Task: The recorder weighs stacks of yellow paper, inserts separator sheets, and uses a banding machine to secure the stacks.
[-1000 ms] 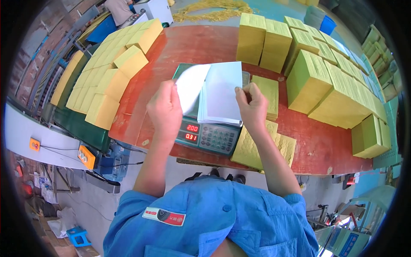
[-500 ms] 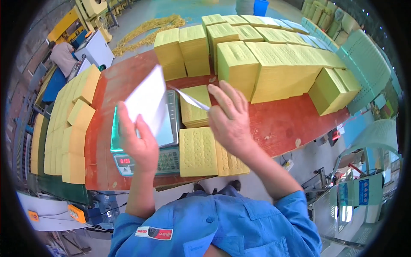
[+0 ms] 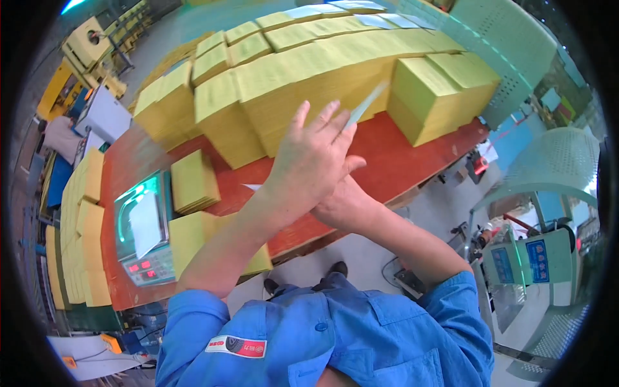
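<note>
My left hand (image 3: 308, 158) lies across my right hand, its fingers stretched and apart. Under it, my right hand (image 3: 338, 201) holds a thin sheet of paper (image 3: 369, 103), seen almost edge-on past the fingertips; most of my right fingers are hidden. A small white corner pokes out beside my left wrist. On the table's left stands a digital scale (image 3: 153, 266) with red lit digits. A white sheet (image 3: 146, 224) rests on its pan. Beside the scale are a low stack of yellow paper pieces (image 3: 193, 180) and a yellow embossed stack (image 3: 188, 237), partly behind my left forearm.
Tall stacks of yellow paper (image 3: 322, 74) fill the far side of the red table (image 3: 422, 151). Another yellow stack (image 3: 425, 103) stands at the right end. More yellow stacks (image 3: 80, 238) line the left. A perforated green chair (image 3: 554, 161) is on the right; a person (image 3: 61, 137) is far left.
The white sheet from my left hand now lies on the scale. Both hands have moved right and come together around the other sheet. The view has shifted right.
</note>
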A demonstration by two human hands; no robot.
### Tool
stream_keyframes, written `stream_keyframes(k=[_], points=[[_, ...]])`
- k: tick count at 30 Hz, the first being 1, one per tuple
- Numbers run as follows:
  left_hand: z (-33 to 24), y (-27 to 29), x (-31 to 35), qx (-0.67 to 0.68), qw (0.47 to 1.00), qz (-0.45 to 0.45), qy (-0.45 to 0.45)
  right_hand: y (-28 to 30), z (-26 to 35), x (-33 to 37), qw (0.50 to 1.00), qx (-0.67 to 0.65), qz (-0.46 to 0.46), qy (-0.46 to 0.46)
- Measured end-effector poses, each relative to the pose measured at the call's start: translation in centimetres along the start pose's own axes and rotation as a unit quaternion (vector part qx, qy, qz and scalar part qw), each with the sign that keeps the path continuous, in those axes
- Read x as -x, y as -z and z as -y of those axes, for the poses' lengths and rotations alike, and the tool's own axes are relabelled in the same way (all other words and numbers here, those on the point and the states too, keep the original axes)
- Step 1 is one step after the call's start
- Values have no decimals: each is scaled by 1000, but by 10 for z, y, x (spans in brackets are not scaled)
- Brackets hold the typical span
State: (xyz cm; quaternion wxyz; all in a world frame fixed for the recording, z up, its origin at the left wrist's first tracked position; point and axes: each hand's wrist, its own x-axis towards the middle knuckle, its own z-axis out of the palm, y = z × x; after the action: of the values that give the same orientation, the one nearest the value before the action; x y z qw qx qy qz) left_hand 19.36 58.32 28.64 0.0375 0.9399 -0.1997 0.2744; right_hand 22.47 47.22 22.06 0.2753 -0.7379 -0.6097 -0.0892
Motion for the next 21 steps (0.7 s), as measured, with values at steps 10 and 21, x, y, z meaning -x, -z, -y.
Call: stream_keyframes(k=[10,21], points=[[-128,-47,-35,333,917,-65,-207,59,-61,74,989,46,17,-139],[12,-61,-63,416,863,-177,227,51,-41,126,954,-56,-55,-290]])
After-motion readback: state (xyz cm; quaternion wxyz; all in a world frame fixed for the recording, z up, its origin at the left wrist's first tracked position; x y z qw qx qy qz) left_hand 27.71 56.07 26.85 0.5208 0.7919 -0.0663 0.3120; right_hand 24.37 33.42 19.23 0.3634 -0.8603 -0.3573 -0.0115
